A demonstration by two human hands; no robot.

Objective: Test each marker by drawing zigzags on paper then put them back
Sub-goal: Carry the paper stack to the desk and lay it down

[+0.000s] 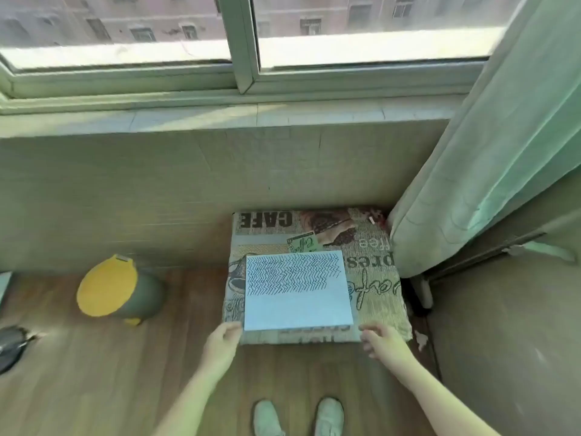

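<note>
Item: paper [298, 297], half zigzagged, atop our cushion [374, 278]. Our left hand [221, 339] loosely curled at paper's near-left corner, contact unclear; right hand [382, 339] relaxed, empty, near its near-right corner.

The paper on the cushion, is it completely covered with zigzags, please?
No, the zigzags fill only the upper half of the paper; its lower half is blank.

Sunlit window [239, 33] above a tiled sill, green curtain [490, 152] at right, wood-plank floor [94, 372] below.
</note>
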